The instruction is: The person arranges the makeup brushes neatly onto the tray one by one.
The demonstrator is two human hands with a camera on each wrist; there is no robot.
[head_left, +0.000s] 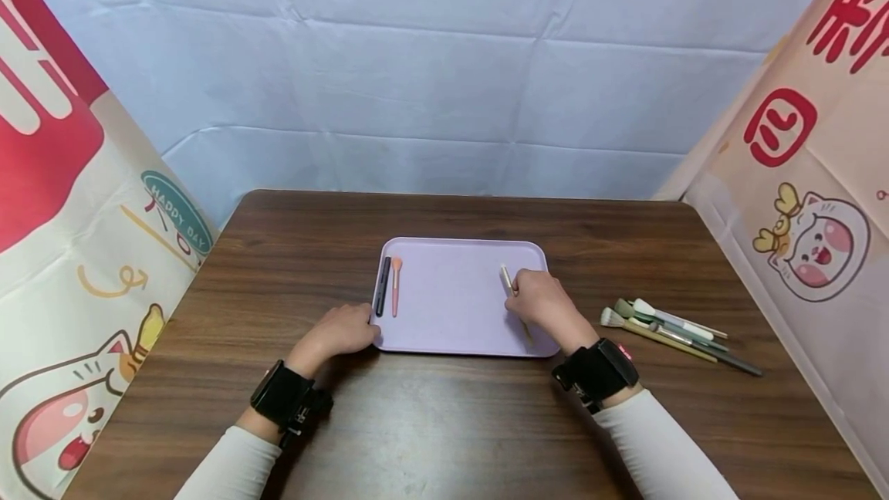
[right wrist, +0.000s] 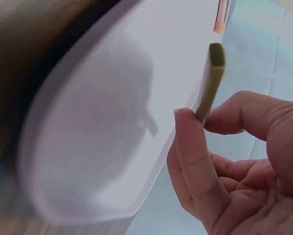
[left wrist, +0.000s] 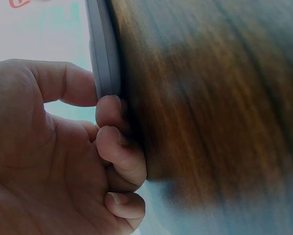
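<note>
A lilac tray [head_left: 451, 292] lies on the wooden table. My left hand [head_left: 345, 329] grips its near left corner; in the left wrist view the thumb [left wrist: 70, 83] and curled fingers [left wrist: 119, 147] meet at the tray's rim [left wrist: 105, 54]. Over the tray's right side, my right hand [head_left: 544, 303] pinches a slim makeup brush [head_left: 506, 276], pale end away from me. Its flat olive handle end [right wrist: 212, 78] sticks out from between thumb and fingers in the right wrist view. Along the tray's left side lie a black stick-like item [head_left: 383, 286] and a pink makeup brush [head_left: 396, 288].
Several more makeup brushes [head_left: 684, 334] lie in a loose pile on the table [head_left: 444, 423] right of the tray, near my right wrist. A pale cloth [head_left: 417, 83] hangs behind the table, with printed sheets [head_left: 799, 199] at both sides.
</note>
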